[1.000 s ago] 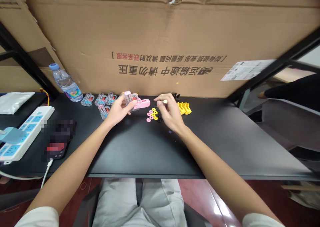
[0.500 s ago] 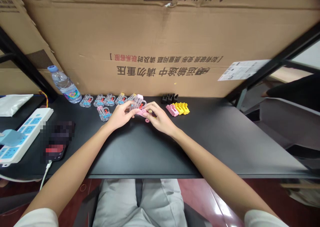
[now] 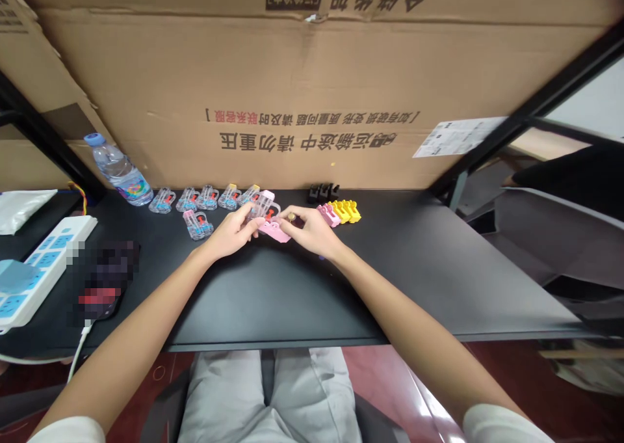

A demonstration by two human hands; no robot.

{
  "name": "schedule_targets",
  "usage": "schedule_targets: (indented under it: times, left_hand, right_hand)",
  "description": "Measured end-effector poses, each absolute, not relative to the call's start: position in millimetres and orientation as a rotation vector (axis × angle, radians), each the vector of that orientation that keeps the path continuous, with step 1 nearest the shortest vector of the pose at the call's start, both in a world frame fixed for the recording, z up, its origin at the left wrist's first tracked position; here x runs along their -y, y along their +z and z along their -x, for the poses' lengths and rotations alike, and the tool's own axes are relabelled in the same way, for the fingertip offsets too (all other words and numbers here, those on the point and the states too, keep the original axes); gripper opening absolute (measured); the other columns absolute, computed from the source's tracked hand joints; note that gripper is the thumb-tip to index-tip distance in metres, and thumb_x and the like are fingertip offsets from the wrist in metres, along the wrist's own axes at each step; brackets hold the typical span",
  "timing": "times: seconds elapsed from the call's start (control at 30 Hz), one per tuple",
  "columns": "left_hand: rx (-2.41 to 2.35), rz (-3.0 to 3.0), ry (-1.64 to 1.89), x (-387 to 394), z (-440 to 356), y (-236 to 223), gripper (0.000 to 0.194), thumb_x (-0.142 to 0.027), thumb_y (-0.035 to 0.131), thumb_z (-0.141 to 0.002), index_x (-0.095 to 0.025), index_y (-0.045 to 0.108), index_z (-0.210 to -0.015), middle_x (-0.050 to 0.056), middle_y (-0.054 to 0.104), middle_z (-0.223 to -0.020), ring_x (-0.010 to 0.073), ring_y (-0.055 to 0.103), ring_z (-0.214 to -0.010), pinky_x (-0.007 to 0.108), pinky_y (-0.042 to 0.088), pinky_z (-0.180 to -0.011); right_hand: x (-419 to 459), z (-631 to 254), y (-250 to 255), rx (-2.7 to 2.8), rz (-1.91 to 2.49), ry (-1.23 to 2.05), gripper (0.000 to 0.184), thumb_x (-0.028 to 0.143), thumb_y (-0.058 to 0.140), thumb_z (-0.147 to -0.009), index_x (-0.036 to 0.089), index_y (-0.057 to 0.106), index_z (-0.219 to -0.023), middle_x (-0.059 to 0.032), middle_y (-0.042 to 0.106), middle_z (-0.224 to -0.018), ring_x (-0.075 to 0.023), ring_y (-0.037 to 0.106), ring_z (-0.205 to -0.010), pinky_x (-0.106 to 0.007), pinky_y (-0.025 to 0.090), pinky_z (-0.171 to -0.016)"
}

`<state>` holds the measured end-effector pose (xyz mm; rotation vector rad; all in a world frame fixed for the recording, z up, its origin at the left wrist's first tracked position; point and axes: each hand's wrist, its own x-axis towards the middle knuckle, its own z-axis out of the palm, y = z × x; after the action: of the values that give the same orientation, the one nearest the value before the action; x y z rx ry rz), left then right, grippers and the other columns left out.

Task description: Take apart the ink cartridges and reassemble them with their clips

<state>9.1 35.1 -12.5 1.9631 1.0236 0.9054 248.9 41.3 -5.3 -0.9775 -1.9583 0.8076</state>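
My left hand (image 3: 234, 229) pinches a small clear and pink plastic toy piece (image 3: 267, 216) above the black table (image 3: 390, 267). My right hand (image 3: 310, 229) meets it from the right, its fingertips closed on a tiny round part (image 3: 291, 216) pressed against the pink base of the piece. Behind my left hand a row of several finished clear pieces (image 3: 205, 198) lies along the cardboard wall, with one more (image 3: 197, 224) set nearer. Pink and yellow plastic parts (image 3: 341, 211) lie just right of my right hand, black parts (image 3: 322, 192) behind them.
A large cardboard box (image 3: 312, 92) walls off the back of the table. At the left lie a water bottle (image 3: 118, 170), a white power strip (image 3: 34, 264), a blurred dark device (image 3: 100, 280) with a cable, and a white bag (image 3: 22, 205). A black frame post (image 3: 487, 150) slants at right.
My right hand left the heap of small pink and yellow rings with a tiny round part and came over to the piece in my left hand. The rings are now hidden behind my hands.
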Motion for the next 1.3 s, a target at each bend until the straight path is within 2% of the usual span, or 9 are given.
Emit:
schedule_targets:
  times: [0.13,0.37,0.57,0.7,0.8,0.9,1.07,1.17,1.3]
  left_hand:
    - [-1.047,-2.100,0.822,-32.2,-10.2,-12.4,0.025,-0.045,0.044,-0.111,-0.022,0.050,-0.107,0.000,0.069,-0.078,0.0176,0.067,-0.072,0.032,0.051,-0.077]
    - [-1.071,-2.150,0.844,-33.0,-10.0,-13.6,0.021,-0.042,0.040,-0.112,-0.024,0.043,-0.102,0.001,0.067,-0.079,0.0194,0.066,-0.075,0.033,0.049,-0.077]
    - [-1.083,-2.121,0.839,-34.7,-7.2,-9.9,0.025,-0.047,0.040,-0.112,-0.024,0.046,-0.105,0.001,0.068,-0.079,0.0219,0.068,-0.077,0.036,0.051,-0.081]
    - [-1.244,-2.128,1.044,-41.5,0.4,-6.5,0.025,-0.046,0.045,-0.110,-0.022,0.052,-0.111,0.008,0.073,-0.099,0.0253,0.071,-0.092,0.039,0.053,-0.090]
    - [-1.389,-2.206,1.104,-45.1,5.7,-4.4,0.026,-0.046,0.050,-0.108,-0.021,0.058,-0.110,0.011,0.073,-0.108,0.0281,0.071,-0.097,0.042,0.052,-0.094]
    - [-1.462,-2.268,1.033,-43.3,5.6,-2.4,0.029,-0.043,0.054,-0.106,-0.020,0.060,-0.123,0.010,0.075,-0.103,0.0290,0.071,-0.092,0.043,0.051,-0.095]
    - [-1.494,-2.353,0.911,-34.4,-0.5,2.6,0.061,-0.037,0.057,-0.105,-0.021,0.042,-0.163,0.000,0.070,-0.079,0.0251,0.068,-0.076,0.042,0.048,-0.099]
    - [-1.468,-2.415,0.867,-31.9,-2.2,6.4,0.055,-0.035,0.054,-0.106,-0.025,0.051,-0.160,-0.002,0.068,-0.073,0.0218,0.066,-0.070,0.039,0.046,-0.099]
    - [-1.455,-2.436,0.830,-32.8,-2.2,7.0,0.041,-0.036,0.052,-0.106,-0.025,0.068,-0.142,-0.002,0.068,-0.068,0.0206,0.065,-0.066,0.036,0.045,-0.096]
  right_hand:
    - [-41.9,-248.0,-6.6,2.004,1.015,0.752,0.025,0.036,0.064,-0.094,0.019,0.070,-0.077,0.0000,0.067,-0.069,-0.0147,0.052,-0.062,-0.030,0.039,-0.063]
    - [-40.5,-244.9,-8.4,2.001,1.008,0.661,0.027,0.036,0.060,-0.096,0.019,0.067,-0.076,-0.0009,0.066,-0.068,-0.0157,0.054,-0.063,-0.030,0.040,-0.064]
    - [-41.2,-249.0,0.5,2.073,1.037,0.663,0.027,0.036,0.062,-0.096,0.019,0.070,-0.077,-0.0021,0.070,-0.070,-0.0162,0.058,-0.063,-0.030,0.041,-0.064]
    - [-53.8,-277.3,12.9,2.118,1.110,0.616,0.022,0.034,0.063,-0.092,0.019,0.073,-0.079,-0.0031,0.072,-0.074,-0.0170,0.060,-0.067,-0.030,0.042,-0.065]
    - [-68.2,-310.0,20.3,2.126,1.396,0.372,0.022,0.033,0.064,-0.088,0.020,0.068,-0.070,-0.0027,0.068,-0.068,-0.0169,0.056,-0.064,-0.031,0.039,-0.064]
    - [-77.3,-331.0,20.5,2.070,1.637,0.232,0.029,0.034,0.067,-0.084,0.023,0.055,-0.060,-0.0017,0.061,-0.060,-0.0165,0.052,-0.059,-0.031,0.035,-0.059]
    - [-78.6,-328.2,12.2,2.043,1.744,0.205,0.035,0.032,0.069,-0.081,0.025,0.047,-0.055,-0.0011,0.056,-0.054,-0.0172,0.049,-0.056,-0.031,0.035,-0.058]
    - [-79.6,-330.3,14.9,1.975,1.682,0.119,0.042,0.036,0.067,-0.086,0.026,0.043,-0.054,-0.0008,0.052,-0.050,-0.0164,0.044,-0.055,-0.032,0.035,-0.058]
    - [-82.3,-354.4,27.9,1.697,1.568,-0.119,0.050,0.041,0.059,-0.098,0.026,0.034,-0.057,0.0006,0.043,-0.050,-0.0148,0.037,-0.054,-0.034,0.034,-0.058]
